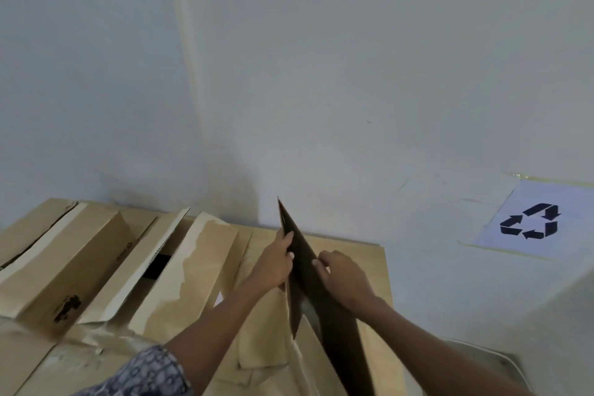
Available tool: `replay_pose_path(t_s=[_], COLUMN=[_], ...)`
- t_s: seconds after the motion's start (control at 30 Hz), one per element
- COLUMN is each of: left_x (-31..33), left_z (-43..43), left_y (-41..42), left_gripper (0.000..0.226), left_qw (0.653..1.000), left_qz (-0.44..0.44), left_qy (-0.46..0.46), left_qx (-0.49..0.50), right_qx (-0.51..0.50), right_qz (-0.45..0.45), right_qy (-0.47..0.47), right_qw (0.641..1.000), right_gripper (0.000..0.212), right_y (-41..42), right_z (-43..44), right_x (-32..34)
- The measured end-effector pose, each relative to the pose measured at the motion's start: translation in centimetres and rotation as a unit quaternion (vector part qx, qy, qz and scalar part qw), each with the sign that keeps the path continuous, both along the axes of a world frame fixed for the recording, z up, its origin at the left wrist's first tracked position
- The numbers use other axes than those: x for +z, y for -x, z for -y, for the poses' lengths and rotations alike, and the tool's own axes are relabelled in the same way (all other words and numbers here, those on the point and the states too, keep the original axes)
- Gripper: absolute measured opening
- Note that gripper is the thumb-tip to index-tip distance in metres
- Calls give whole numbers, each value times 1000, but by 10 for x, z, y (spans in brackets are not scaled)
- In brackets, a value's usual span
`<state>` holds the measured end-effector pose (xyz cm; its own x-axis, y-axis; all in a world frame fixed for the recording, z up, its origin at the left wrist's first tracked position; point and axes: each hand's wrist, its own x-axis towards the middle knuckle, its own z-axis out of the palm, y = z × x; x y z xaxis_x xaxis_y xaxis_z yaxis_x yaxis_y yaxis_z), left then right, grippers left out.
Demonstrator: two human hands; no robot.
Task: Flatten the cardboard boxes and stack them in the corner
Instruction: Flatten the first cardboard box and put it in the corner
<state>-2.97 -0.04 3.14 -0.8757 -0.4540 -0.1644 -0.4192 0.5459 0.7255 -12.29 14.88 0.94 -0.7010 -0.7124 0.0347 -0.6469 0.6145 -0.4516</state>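
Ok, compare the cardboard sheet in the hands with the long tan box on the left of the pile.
The held sheet stands on edge, tilted; the tan box lies on the pile. The held sheet looks dark; the tan box is pale, with a black smudge. The left hand and right hand grip the held sheet; nothing touches the tan box. Both are cardboard.

2 pale walls (96,74) meet in a corner (196,125); recycling sign (530,222) taped at right.

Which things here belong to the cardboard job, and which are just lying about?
Job: dark cardboard sheet, gripped by left hand and right hand; cardboard pile in the corner.
Just there: recycling sign taped to the wall.
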Motion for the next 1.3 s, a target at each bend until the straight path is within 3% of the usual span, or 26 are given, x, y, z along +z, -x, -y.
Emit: replay_pose_path(t_s=[0.1,0.2,0.27,0.37,0.5,0.6,0.77,0.97,1.07,1.17,1.3], left_x=[0,0,-5,-9,-2,-2,-9,-35,-25,-23,-5], left_z=[-6,-10,-8,-4,-2,-2,-7,-20,-22,-3,18], left_y=[12,18,19,18,14,13,5,1,7,20,33], left_gripper=[53,54,67,79,64,58,55,56,49,46,50], left_qw=[992,982,976,956,934,936,937,930,907,909,919], left_qz=[-23,-45,-57,-55,-57,-54,-42,-18,-105,-228,-299], left_qy=[-116,-162,-193,-271,-335,-336,-337,-357,-389,-310,-208], left_qx=[44,86,87,97,105,92,77,80,120,158,153], right_qx=[-30,-33,-6,13,16,41,35,56,40,41,52], right_qz=[55,128,149,131,41,33,37,69,66,38,31], right_qy=[35,103,114,-2,-82,-101,-40,9,61,114,212], right_qw=[997,986,982,991,996,994,998,996,995,992,975], right_gripper=[32,33,54,82,84,84,53,64,59,54,47], right_y=[-26,-48,-56,-61,-68,-62,-43,-48,-54,-55,-54], right_z=[18,29,31,32,34,39,26,22,37,52,62], right_x=[-5,-9,-10,-10,-2,-7,1,15,34,70,129])
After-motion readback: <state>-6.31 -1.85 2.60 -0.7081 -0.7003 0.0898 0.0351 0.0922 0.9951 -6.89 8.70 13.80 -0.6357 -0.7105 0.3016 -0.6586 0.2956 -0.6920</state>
